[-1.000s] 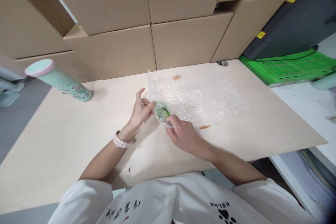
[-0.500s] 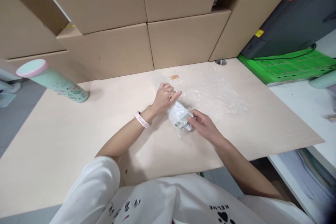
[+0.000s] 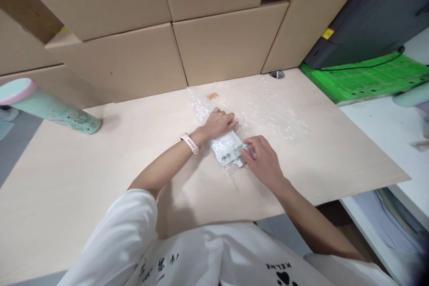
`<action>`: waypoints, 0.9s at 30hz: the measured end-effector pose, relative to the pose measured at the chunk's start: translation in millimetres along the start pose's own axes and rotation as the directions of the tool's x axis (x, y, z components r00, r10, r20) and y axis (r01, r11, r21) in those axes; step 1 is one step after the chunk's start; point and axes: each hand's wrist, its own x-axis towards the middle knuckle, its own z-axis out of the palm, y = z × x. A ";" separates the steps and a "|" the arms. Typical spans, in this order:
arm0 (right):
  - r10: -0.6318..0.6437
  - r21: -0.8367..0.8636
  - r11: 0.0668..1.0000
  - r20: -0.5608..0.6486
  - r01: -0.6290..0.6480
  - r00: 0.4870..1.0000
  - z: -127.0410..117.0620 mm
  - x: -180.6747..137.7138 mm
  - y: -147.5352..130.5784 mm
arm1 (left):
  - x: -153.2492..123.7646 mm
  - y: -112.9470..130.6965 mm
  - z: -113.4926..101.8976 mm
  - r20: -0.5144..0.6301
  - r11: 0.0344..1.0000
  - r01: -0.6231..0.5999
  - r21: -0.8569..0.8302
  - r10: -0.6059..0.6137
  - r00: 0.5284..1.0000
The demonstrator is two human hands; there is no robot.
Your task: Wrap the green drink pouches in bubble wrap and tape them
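Observation:
A small white packet [image 3: 228, 148] with green and dark print lies at the middle of the table, under clear bubble wrap [image 3: 279, 120] that spreads out behind it to the right. Bent at the wrist, my left hand [image 3: 219, 123] rests over the packet's far end, its fingers curled onto the wrap. My right hand [image 3: 264, 161] pinches the packet's right edge together with the wrap between thumb and fingers. A loose tail of film trails from the packet's near end. The left fingertips are partly hidden.
Stacked cardboard boxes [image 3: 228, 49] wall off the table's back. A mint tumbler [image 3: 63, 107] with a pink rim stands at left. An orange label [image 3: 212, 96] lies behind my hands, near a cable hole [image 3: 277, 74]. At right are a green crate [image 3: 368, 80] and a dark machine [image 3: 368, 22].
The packet now lies flatter, with wrap bunched up to the left of my left hand. My left fingers have come down onto it, and my right hand grips its edge further round. The view has shifted slightly.

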 end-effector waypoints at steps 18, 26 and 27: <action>-0.011 0.044 0.999 0.209 0.002 0.978 -2.7 -11.2 -17.4 | -50.8 4.6 -13.4 -0.474 0.899 0.192 -0.394 -0.378 0.795; -0.143 -0.096 0.984 0.085 0.151 0.986 6.9 -13.0 -18.4 | -122.3 23.8 -38.1 0.425 -0.160 0.429 -0.889 -0.636 0.644; -0.162 -0.063 0.984 0.091 0.168 0.983 7.5 -12.6 -18.2 | -125.6 30.7 -40.2 0.443 -0.188 0.423 -0.887 -0.606 0.660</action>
